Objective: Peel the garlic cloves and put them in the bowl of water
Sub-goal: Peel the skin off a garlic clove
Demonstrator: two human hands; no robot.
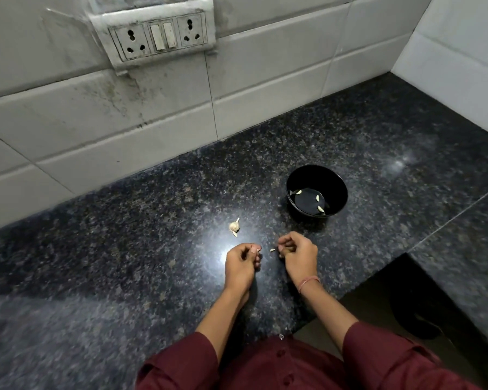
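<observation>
Your left hand point(241, 263) curls its grip shut on a thin scrap of papery skin point(259, 250), and your right hand point(297, 253) closes its grip around something small, mostly hidden by the curled fingers. Between the two grips a pale sliver point(272, 250) lies on the speckled, glossy dark stone counter point(124, 263). Beyond your left grip sits the knobbly garlic bulb point(234, 226); beyond your right, the round black bowl point(316, 192) holds water with smooth peeled cloves point(317, 197).
</observation>
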